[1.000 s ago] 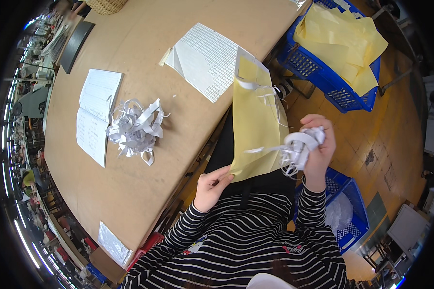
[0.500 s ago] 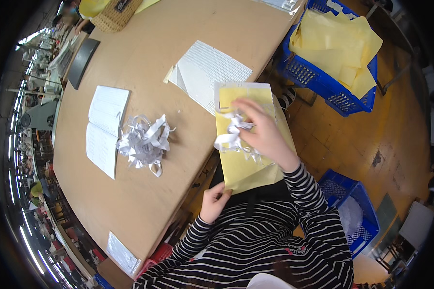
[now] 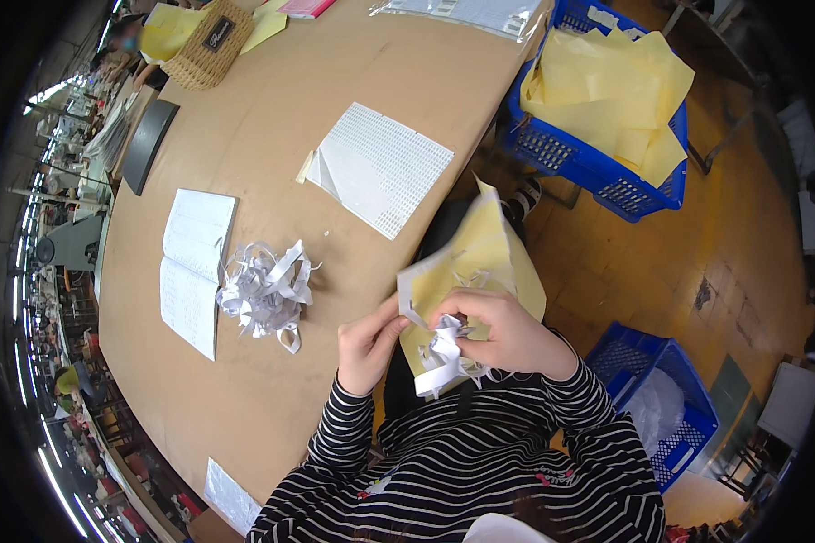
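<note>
A yellow paper sheet [image 3: 519, 276] with a pale border lies bent over my lap, its far corner sticking up. My left hand [image 3: 368, 346] pinches the sheet's left edge between thumb and fingers. Curled white paper strips [image 3: 445, 356] bunch in the closed fingers of my right hand [image 3: 507, 337], above the near part of the sheet. A few thin strips trail across the yellow paper. To the left on the table sits a tangled pile of white paper strips [image 3: 267, 288], touching an open notebook [image 3: 190, 271] with handwritten pages.
Past my hands, a white sheet of small printed labels [image 3: 385, 167] rests on the brown table [image 3: 272, 425]. A wicker basket [image 3: 204, 54] stands at the far left. Yellow papers fill a blue crate [image 3: 598, 176] at the right; another blue crate [image 3: 666, 398] is on the floor.
My left hand has moved up the left edge of the yellow sheet. My right hand has come nearer my body with the strips. The sheet, flatter before, is now folded upward.
</note>
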Tool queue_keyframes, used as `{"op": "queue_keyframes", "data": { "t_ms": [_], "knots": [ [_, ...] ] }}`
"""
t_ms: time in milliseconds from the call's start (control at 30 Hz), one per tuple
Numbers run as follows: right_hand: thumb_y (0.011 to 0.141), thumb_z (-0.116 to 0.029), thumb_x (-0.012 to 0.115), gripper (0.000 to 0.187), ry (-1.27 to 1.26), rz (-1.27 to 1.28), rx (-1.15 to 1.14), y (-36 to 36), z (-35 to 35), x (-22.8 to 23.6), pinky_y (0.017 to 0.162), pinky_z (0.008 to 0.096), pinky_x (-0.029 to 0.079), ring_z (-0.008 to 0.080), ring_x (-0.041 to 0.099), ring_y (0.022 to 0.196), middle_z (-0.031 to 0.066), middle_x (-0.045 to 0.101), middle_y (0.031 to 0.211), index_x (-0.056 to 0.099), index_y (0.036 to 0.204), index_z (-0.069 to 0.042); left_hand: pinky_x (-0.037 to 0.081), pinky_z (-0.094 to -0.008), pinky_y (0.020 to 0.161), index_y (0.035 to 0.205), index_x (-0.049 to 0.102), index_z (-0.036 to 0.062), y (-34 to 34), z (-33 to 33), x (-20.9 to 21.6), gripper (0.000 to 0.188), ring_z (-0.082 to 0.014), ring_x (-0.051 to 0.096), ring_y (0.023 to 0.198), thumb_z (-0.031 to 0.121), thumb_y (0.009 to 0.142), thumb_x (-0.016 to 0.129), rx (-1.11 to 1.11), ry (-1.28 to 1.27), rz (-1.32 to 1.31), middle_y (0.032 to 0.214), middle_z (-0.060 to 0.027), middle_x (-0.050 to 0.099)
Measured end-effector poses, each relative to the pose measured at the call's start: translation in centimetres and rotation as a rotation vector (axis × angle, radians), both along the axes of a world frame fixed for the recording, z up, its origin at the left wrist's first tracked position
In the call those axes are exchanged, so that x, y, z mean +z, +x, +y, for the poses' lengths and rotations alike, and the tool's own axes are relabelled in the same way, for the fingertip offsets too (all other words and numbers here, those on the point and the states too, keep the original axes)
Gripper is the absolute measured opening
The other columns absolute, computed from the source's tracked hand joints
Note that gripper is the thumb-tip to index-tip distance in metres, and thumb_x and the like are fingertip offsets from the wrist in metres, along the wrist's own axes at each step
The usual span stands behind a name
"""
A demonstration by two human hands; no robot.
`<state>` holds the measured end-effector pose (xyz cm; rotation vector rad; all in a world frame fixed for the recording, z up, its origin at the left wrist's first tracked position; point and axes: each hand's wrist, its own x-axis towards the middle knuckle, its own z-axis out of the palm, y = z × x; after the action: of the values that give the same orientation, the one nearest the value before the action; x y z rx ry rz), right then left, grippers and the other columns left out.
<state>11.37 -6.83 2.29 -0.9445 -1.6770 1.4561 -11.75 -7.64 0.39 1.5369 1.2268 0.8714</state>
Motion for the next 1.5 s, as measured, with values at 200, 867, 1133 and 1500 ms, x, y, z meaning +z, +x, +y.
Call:
{"op": "queue_keyframes", "data": {
  "t_ms": [200, 867, 1133, 1500],
  "knots": [
    [0.081, 0.002, 0.067, 0.026, -0.297, 0.392, -0.285, 3.6, -0.3, -0.8, 0.081, 0.0265, 0.05, 0.0104, 0.062, 0.09, 0.0013, 0.065, 0.098, 0.063, 0.105, -0.005, 0.053, -0.0233, 0.067, 0.111, 0.072, -0.0012, 0.7, 0.1, 1.0, 0.023, -0.0112, 0.069, 0.072, -0.002, 0.088, 0.069, 0.021, 0.059, 0.149, 0.086, -0.0113, 0.075],
    [0.09, -0.015, 0.058, 0.034, 0.149, 1.433, -0.977, 23.0, -5.4, -6.6, 0.079, 0.0344, 0.049, 0.0251, 0.058, 0.09, 0.02, 0.06, 0.109, 0.057, 0.118, 0.005, 0.036, -0.0177, 0.059, 0.112, 0.067, -0.0083, -3.1, 2.4, -2.0, 0.025, -0.0024, 0.05, 0.062, 0.0, 0.088, 0.068, 0.656, -0.148, -0.386, 0.076, 0.002, 0.066],
    [0.093, -0.019, 0.056, 0.033, 0.346, 1.218, -1.235, 30.0, -9.4, -6.3, 0.082, 0.0365, 0.052, 0.0263, 0.062, 0.093, 0.0171, 0.064, 0.11, 0.058, 0.118, 0.003, 0.047, -0.0205, 0.068, 0.114, 0.066, -0.009, -3.8, 3.4, -2.0, 0.028, -0.0086, 0.062, 0.075, 0.001, 0.089, 0.067, 0.68, -0.066, -0.397, 0.092, -0.0062, 0.071],
    [0.099, -0.022, 0.052, 0.032, 0.633, 1.124, -1.231, 38.5, -18.0, -5.9, 0.093, 0.045, 0.052, 0.029, 0.064, 0.103, 0.0156, 0.067, 0.112, 0.059, 0.122, 0.0, 0.052, -0.0246, 0.082, 0.114, 0.064, -0.0105, -3.0, 5.5, -1.7, 0.026, -0.0163, 0.066, 0.092, -0.002, 0.09, 0.062, 0.6, -0.003, -0.396, 0.106, -0.0144, 0.07]
  ]
}}
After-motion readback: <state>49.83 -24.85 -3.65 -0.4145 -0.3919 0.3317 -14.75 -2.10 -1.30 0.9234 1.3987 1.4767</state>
